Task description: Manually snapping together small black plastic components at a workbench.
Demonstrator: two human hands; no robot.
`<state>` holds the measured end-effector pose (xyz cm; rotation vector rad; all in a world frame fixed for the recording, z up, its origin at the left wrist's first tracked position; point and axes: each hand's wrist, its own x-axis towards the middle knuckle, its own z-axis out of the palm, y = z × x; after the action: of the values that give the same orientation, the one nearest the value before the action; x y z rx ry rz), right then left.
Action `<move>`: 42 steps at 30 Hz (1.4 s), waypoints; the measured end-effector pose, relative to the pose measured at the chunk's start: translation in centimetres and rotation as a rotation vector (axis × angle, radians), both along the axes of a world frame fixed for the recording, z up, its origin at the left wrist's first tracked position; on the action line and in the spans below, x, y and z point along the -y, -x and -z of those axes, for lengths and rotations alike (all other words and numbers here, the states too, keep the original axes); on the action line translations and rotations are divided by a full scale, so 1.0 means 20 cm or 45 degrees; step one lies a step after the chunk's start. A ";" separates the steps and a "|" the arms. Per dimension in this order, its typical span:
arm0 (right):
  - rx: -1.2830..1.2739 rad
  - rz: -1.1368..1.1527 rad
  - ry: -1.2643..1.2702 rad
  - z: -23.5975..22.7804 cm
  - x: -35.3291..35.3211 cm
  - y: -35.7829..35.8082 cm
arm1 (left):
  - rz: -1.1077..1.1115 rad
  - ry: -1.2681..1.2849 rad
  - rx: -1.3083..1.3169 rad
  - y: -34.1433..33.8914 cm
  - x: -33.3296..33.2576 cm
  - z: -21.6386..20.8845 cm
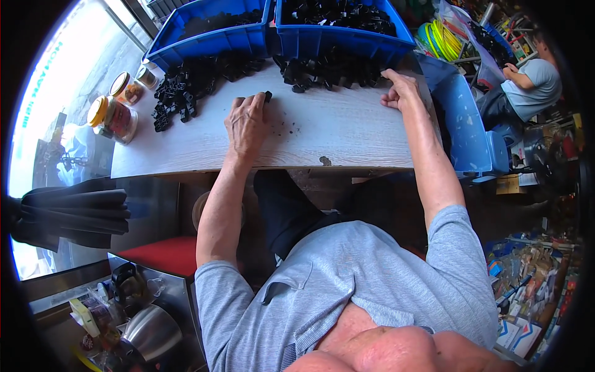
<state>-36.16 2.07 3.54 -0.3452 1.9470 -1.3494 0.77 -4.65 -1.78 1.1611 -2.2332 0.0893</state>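
My left hand (246, 122) rests over the white table (347, 133), its fingers curled around a small black plastic part (268, 97) that pokes out by the fingertips. Farther right, my right hand (401, 90) reaches to the right end of a pile of black plastic parts (334, 69). Its index finger stretches toward the pile and the other fingers bend apart from it; I see nothing held there. Another heap of black parts (180, 93) spreads across the table's left side, beyond my left hand.
Two blue bins (214, 44) of black parts stand at the far edge. Jars with yellow lids (114, 119) line the left. A light blue tub (468, 124) sits right of the table. Another person (533, 87) sits beyond it. Dark crumbs (291, 127) and a chipped spot mark the tabletop.
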 end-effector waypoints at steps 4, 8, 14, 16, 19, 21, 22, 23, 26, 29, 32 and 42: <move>0.052 -0.035 0.138 0.02 -0.14 0.01 | 0.088 -0.035 -0.287 -0.02 0.01 0.00; 0.166 -0.136 0.289 0.04 -0.25 -0.13 | 0.163 -0.551 -0.973 0.08 -0.05 0.08; 0.274 -0.301 0.380 0.08 -0.31 -0.35 | 0.568 -1.246 -1.643 0.52 -0.34 -0.08; 0.252 -0.332 0.400 0.11 -0.31 -0.44 | 0.687 -1.348 -1.709 0.61 -0.34 -0.07; 0.193 -0.383 0.498 0.16 -0.31 -0.52 | 0.768 -1.499 -1.824 0.65 -0.33 -0.01; 0.151 -0.441 0.485 0.19 -0.29 -0.49 | 0.832 -1.504 -1.842 0.64 -0.33 0.03; 0.108 -0.503 0.470 0.19 -0.29 -0.49 | 0.832 -1.510 -1.839 0.63 -0.33 0.01; 0.110 -0.499 0.467 0.18 -0.30 -0.49 | 0.816 -1.525 -1.774 0.62 -0.32 0.00; 0.157 -0.506 0.417 0.13 -0.32 -0.52 | 0.829 -1.522 -1.649 0.56 -0.28 -0.02; 0.181 -0.524 0.417 0.12 -0.32 -0.53 | 0.877 -1.559 -1.535 0.51 -0.25 -0.01; 0.178 -0.541 0.394 0.11 -0.33 -0.54 | 0.902 -1.591 -1.552 0.49 -0.24 -0.01; 0.220 -0.617 0.313 0.07 -0.34 -0.58 | 0.980 -1.625 -1.500 0.41 -0.20 -0.02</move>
<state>-24.60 8.77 2.19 -0.7407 1.4349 -1.2434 -7.41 -0.56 -1.44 0.4142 -1.2785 -1.9545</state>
